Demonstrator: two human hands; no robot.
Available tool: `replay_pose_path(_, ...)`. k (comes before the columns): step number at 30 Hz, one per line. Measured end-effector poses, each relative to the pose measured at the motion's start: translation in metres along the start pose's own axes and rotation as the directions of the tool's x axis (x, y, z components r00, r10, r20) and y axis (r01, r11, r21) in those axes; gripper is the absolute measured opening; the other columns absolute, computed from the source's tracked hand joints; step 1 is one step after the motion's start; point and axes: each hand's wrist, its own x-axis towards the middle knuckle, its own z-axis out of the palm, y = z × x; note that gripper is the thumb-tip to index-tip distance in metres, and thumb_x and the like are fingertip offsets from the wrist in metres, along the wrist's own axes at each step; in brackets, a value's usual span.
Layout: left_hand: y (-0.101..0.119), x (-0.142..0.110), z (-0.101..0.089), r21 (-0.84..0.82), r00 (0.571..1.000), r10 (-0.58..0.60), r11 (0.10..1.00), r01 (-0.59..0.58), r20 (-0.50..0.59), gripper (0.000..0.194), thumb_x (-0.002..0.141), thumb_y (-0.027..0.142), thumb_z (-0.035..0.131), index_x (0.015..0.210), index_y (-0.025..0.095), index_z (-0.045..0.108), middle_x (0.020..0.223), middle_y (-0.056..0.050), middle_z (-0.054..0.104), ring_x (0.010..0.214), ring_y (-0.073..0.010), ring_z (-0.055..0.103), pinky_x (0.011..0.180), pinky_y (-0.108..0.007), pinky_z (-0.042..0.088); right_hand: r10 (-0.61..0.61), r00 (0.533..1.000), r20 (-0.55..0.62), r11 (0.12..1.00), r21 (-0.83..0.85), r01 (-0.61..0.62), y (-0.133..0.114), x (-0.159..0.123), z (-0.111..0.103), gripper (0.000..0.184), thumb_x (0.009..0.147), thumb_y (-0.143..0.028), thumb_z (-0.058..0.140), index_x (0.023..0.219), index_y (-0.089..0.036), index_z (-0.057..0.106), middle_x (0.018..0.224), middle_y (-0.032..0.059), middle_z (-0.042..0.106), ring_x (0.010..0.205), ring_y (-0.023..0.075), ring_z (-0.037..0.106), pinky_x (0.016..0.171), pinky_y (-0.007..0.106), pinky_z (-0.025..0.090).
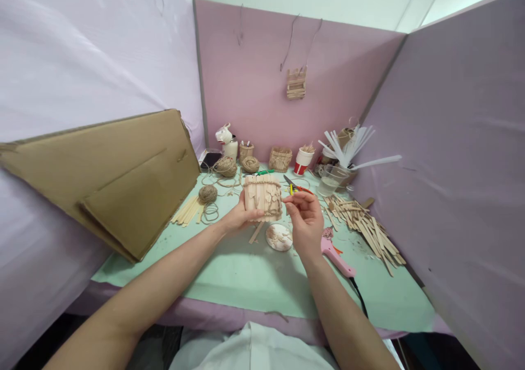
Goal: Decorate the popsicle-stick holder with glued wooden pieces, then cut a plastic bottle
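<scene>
1. Currently, the wooden-stick box (262, 197) is held above the middle of the table (241, 282) by the left hand (241, 215); its fingers are part-curled around the box's left side, and the thumb is pressed across the lower front.
2. The right hand (303, 217) is positioned at the box's right side, with thumb and index finger brought close together. Whether a small piece is gripped between them cannot be told.
3. Rope trim is fitted along the box's upper front, and thin flakes are attached at its right.
4. A round white dish (279, 237), bearing flakes, is placed below the box, near the table's middle.
5. The pink glue gun (338, 258) is laid right of the right hand, its black cable routed towards the near edge.
6. Loose wooden sticks (369, 228) are heaped along the right edge.
7. Cardboard (135, 195) is stood at the left edge; a dark twine ball (208, 194) is located between it and the box.
8. A red-and-white cup (303, 161) is set by the far edge; a clear plastic cup (330, 181) is placed near the far right corner.
</scene>
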Motion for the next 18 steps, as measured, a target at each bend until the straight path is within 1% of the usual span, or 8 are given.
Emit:
replay_pose_path(2, 0.001, 0.0, 0.001, -0.011, 1.0, -0.021, 1.0, 0.021, 0.021, 0.101, 0.059, 0.031, 0.087, 0.142, 0.024, 0.03, 0.14, -0.02, 0.052, 0.129, -0.0392, 0.049, 0.105, -0.061, 0.036, 0.004, 1.0, 0.001, 0.999, -0.048, -0.004, 0.005, 0.0, -0.001, 0.022, 0.083, -0.031, 0.065, 0.101, -0.024, 0.055, 0.095, 0.0029, 0.067, 0.091, 0.0183, 0.062, 0.085, 0.036, 0.044)
replay_pose_path(3, 0.002, 0.0, 0.001, -0.016, 0.999, -0.025, 1.0, 0.026, 0.031, 0.101, 0.059, 0.031, 0.087, 0.142, 0.024, 0.029, 0.14, -0.02, 0.052, 0.129, -0.0388, 0.049, 0.105, -0.06, 0.037, 0.01, 1.0, 0.009, 0.996, -0.09, -0.009, 0.007, -0.001, -0.002, 0.026, 0.082, -0.033, 0.067, 0.103, -0.024, 0.055, 0.101, 0.0041, 0.066, 0.096, 0.0192, 0.061, 0.088, 0.038, 0.044)
replay_pose_path(5, 0.002, 0.0, 0.0, -0.03, 0.999, -0.015, 0.999, 0.016, 0.045, 0.1, 0.06, 0.03, 0.086, 0.141, 0.025, 0.028, 0.14, -0.02, 0.052, 0.128, -0.0374, 0.051, 0.106, -0.059, 0.038, 0.049, 0.998, 0.039, 0.986, -0.161, -0.042, 0.012, -0.002, -0.004, 0.039, 0.078, -0.037, 0.069, 0.112, -0.025, 0.054, 0.119, 0.0071, 0.059, 0.112, 0.0224, 0.055, 0.096, 0.041, 0.041)
replay_pose_path(8, 0.002, 0.0, -0.002, -0.046, 0.999, 0.008, 0.999, -0.006, 0.042, 0.101, 0.061, 0.027, 0.086, 0.142, 0.028, 0.025, 0.141, -0.017, 0.052, 0.125, -0.0347, 0.054, 0.106, -0.056, 0.039, 0.175, 0.975, 0.138, 0.973, -0.173, -0.15, 0.02, -0.005, -0.006, 0.068, 0.074, -0.043, 0.071, 0.133, -0.028, 0.04, 0.144, 0.0104, 0.04, 0.135, 0.0273, 0.038, 0.108, 0.049, 0.033)
replay_pose_path(11, 0.001, -0.001, -0.004, -0.034, 0.999, 0.016, 0.999, -0.014, 0.047, 0.103, 0.06, 0.025, 0.086, 0.142, 0.028, 0.024, 0.143, -0.018, 0.049, 0.127, -0.0342, 0.053, 0.107, -0.055, 0.038, 0.29, 0.928, 0.236, 0.956, -0.125, -0.267, 0.024, -0.007, -0.006, 0.086, 0.071, -0.044, 0.071, 0.143, -0.029, 0.027, 0.155, 0.0104, 0.026, 0.144, 0.0291, 0.024, 0.114, 0.054, 0.023)
replay_pose_path(13, 0.0, -0.001, -0.006, -0.013, 0.998, 0.004, 1.0, -0.003, 0.067, 0.104, 0.059, 0.026, 0.087, 0.142, 0.026, 0.025, 0.144, -0.019, 0.048, 0.128, -0.0353, 0.051, 0.107, -0.055, 0.037, 0.328, 0.905, 0.271, 0.944, -0.07, -0.322, 0.024, -0.007, -0.005, 0.093, 0.07, -0.044, 0.072, 0.146, -0.029, 0.021, 0.155, 0.0115, 0.025, 0.145, 0.0288, 0.023, 0.114, 0.053, 0.025)
replay_pose_path(16, -0.002, -0.001, -0.01, 0.013, 0.995, -0.023, 1.0, 0.022, 0.093, 0.104, 0.059, 0.025, 0.087, 0.143, 0.025, 0.026, 0.145, -0.021, 0.047, 0.128, -0.0371, 0.05, 0.106, -0.057, 0.038, 0.346, 0.89, 0.297, 0.931, 0.014, -0.366, 0.023, -0.006, -0.002, 0.098, 0.068, -0.041, 0.071, 0.148, -0.028, 0.016, 0.153, 0.0136, 0.027, 0.141, 0.0288, 0.031, 0.11, 0.051, 0.034)
replay_pose_path(18, -0.002, -0.002, -0.012, 0.018, 0.995, -0.033, 0.999, 0.031, 0.099, 0.105, 0.059, 0.023, 0.086, 0.144, 0.025, 0.025, 0.146, -0.021, 0.045, 0.128, -0.0374, 0.051, 0.105, -0.058, 0.038, 0.363, 0.885, 0.293, 0.922, 0.028, -0.387, 0.021, -0.006, -0.002, 0.1, 0.067, -0.039, 0.072, 0.149, -0.028, 0.015, 0.153, 0.0139, 0.025, 0.137, 0.029, 0.036, 0.107, 0.05, 0.038)
